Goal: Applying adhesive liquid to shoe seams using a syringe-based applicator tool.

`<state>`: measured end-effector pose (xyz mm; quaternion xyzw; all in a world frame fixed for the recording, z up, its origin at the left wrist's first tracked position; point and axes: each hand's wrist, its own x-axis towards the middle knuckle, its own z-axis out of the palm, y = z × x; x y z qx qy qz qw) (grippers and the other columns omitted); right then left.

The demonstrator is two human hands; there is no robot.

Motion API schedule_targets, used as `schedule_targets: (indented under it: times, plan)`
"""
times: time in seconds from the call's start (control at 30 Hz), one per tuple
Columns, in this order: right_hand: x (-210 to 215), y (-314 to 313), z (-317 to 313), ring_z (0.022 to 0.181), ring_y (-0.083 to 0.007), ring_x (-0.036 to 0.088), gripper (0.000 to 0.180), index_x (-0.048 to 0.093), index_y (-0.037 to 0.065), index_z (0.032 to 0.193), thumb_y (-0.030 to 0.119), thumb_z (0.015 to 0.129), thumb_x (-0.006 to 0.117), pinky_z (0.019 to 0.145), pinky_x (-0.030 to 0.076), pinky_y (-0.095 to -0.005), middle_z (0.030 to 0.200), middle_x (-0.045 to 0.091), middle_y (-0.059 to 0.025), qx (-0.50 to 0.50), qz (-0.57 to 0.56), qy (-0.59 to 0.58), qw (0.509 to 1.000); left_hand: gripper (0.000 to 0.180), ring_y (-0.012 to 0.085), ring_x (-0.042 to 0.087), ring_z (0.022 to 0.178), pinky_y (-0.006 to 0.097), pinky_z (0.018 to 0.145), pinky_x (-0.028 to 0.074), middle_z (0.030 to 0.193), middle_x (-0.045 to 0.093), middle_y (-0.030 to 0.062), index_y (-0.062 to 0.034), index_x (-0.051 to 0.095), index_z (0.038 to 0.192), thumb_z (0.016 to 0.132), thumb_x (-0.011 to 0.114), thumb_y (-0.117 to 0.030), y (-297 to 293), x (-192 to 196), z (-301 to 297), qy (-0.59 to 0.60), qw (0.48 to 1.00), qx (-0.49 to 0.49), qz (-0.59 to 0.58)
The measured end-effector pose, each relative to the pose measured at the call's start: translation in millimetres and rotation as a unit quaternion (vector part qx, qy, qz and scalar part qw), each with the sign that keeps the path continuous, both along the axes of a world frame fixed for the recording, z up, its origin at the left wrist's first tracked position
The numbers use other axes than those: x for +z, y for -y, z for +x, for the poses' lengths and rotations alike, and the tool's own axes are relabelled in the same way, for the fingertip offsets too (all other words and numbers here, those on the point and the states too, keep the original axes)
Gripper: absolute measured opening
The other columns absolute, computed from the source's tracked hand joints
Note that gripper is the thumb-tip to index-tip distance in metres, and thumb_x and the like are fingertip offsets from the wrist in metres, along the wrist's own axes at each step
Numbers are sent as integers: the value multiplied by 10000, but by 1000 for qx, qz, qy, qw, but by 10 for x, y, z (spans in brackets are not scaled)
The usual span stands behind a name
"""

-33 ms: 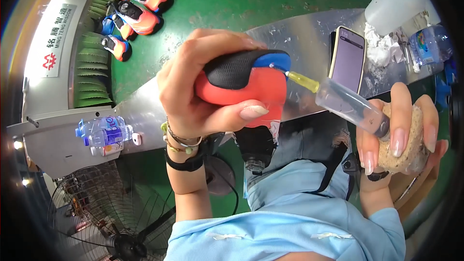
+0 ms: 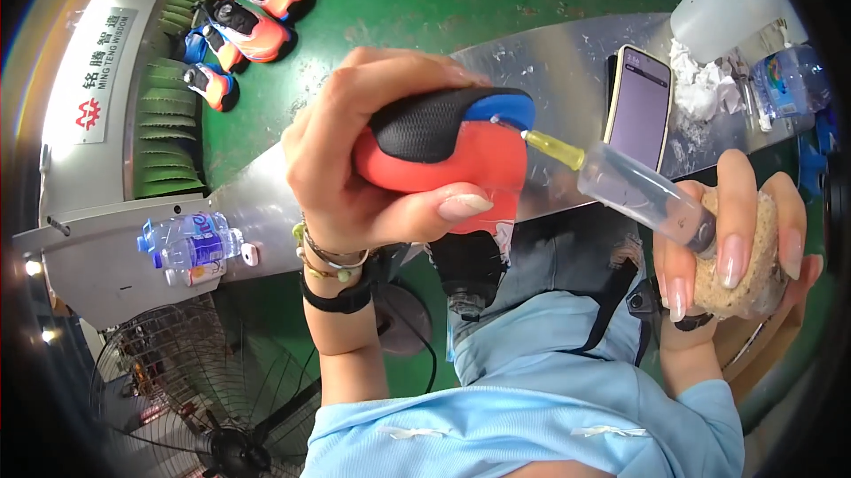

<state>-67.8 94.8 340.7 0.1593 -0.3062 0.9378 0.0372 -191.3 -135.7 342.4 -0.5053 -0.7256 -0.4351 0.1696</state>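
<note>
Shifted only slightly, the red, black and blue shoe (image 2: 434,175) is held up over the bench (image 2: 567,62); the left hand (image 2: 324,159), a touch further left than before, grasps it; the clear syringe (image 2: 643,194) points its yellow tip (image 2: 560,152) at the shoe's edge, contact unclear; the right hand (image 2: 736,199), nearly unchanged, grips syringe and tan block (image 2: 745,287) together; beyond, a phone (image 2: 640,106) lies as before.

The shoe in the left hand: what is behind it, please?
Past the right edge of the shoe, the metal table shows; lower down, grey trousers. Whatever lies directly behind the shoe and the left hand is covered and cannot be told.
</note>
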Motion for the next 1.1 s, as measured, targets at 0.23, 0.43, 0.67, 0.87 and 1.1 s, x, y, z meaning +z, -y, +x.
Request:
schedule_targets:
  times: [0.23,0.43,0.67,0.87,1.1]
  plan:
    - [-198,-21,-223,647,-350,592,144,529,163,857,259,842,635,534,541,-361,918,535,-100,57,-43,-19,997,829,316,639,771,394,690,544,890,595,235,101,468,1056,756,592,-662,-13,-26,-189,-8,999,-29,-18]
    - [-287,150,-337,597,-339,550,211,537,176,669,277,808,660,488,510,-368,858,536,-98,-2,-30,29,999,842,303,636,782,366,684,535,907,596,240,87,458,1097,821,411,-707,58,-128,-255,74,991,109,-5]
    - [-501,207,-523,603,-313,542,411,589,206,487,370,862,560,475,491,-339,816,531,-92,33,7,40,999,838,300,625,863,388,789,508,968,608,233,90,476,1117,742,624,-644,232,-226,-342,167,962,175,125]
    - [-770,365,-607,655,-283,546,516,650,148,498,397,914,476,530,489,-308,874,515,-71,45,5,-5,999,778,281,608,929,382,834,498,1076,569,214,83,448,1171,814,537,-602,404,-338,-445,151,939,254,176]
    - [-918,475,-549,679,-300,548,592,656,104,518,452,929,410,571,504,-323,896,491,-130,29,34,13,999,710,259,587,1009,375,889,487,1206,522,192,75,413,1236,902,434,-551,751,-593,-592,138,899,338,241]
